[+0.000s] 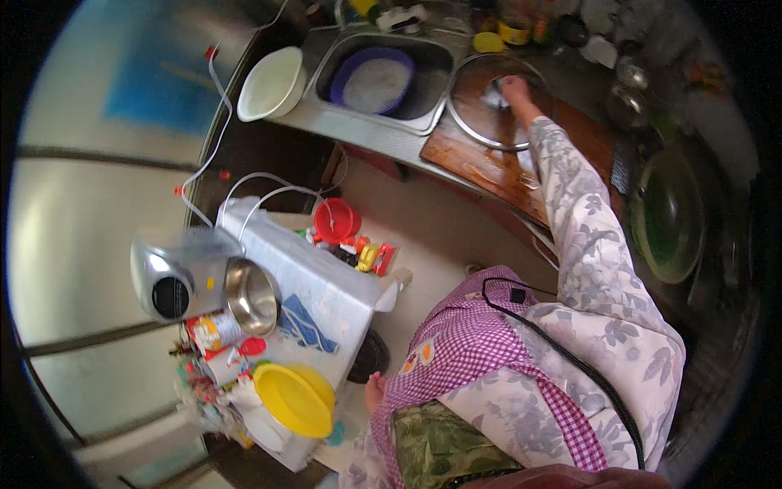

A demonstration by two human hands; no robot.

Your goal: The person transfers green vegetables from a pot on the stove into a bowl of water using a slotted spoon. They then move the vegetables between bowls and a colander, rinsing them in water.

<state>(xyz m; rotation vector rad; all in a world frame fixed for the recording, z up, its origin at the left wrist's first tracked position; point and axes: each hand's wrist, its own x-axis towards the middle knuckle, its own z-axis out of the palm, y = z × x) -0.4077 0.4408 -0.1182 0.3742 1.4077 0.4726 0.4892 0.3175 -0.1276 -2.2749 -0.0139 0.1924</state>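
My right hand (517, 93) presses a pale cloth (495, 98) onto a large round glass lid (473, 113) with a metal rim. The lid rests over the far end of a wet wooden cutting board (467, 156) on the counter. To the lid's left, a steel sink (437, 55) holds a purple basin (391, 110) with sudsy water. My left hand (375, 391) hangs low beside the checked apron (455, 342), away from the counter. Only part of it shows, and whether it holds anything is hidden.
A white basin (272, 85) stands left of the sink. Jars (514, 32) line the counter's back, and a large green lid or basin (669, 217) is at right. Behind me, a covered table (330, 269) carries a steel pot (250, 296) and yellow basin (296, 400). A red bucket (337, 220) sits low beside it.
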